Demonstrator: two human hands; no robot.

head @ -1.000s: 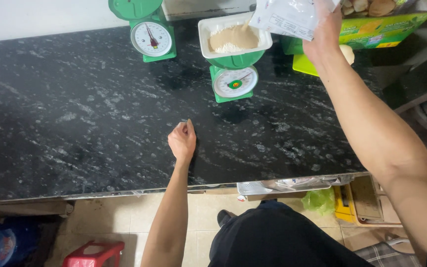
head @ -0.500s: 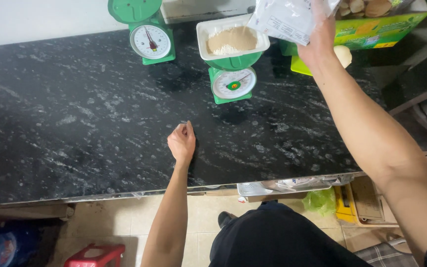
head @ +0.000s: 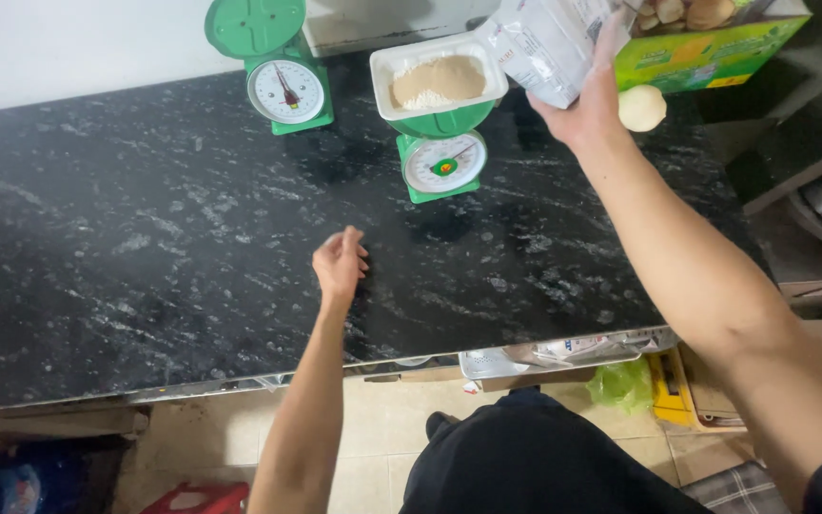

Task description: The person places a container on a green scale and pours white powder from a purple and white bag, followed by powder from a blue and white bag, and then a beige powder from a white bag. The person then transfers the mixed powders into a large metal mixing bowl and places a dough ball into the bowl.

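From the head camera, the right hand [head: 587, 100] grips a clear plastic bag [head: 549, 43] of white powder, fingers wrapped around its lower end. The bag sits at the far right of the counter, just beside and above the white tray [head: 440, 76]. Its long axis runs tilted, with the upper end pointing up and left toward the tray. The tray holds a mound of pale powder and rests on a green scale [head: 442, 152]. A second green scale [head: 278, 71] stands to the left, apart.

The left hand [head: 340, 265] hangs loosely curled over the black speckled counter [head: 126, 247], holding nothing. A green box [head: 715, 43] and a pale round lump [head: 641, 108] lie at the far right. Tiled floor shows below the counter edge.
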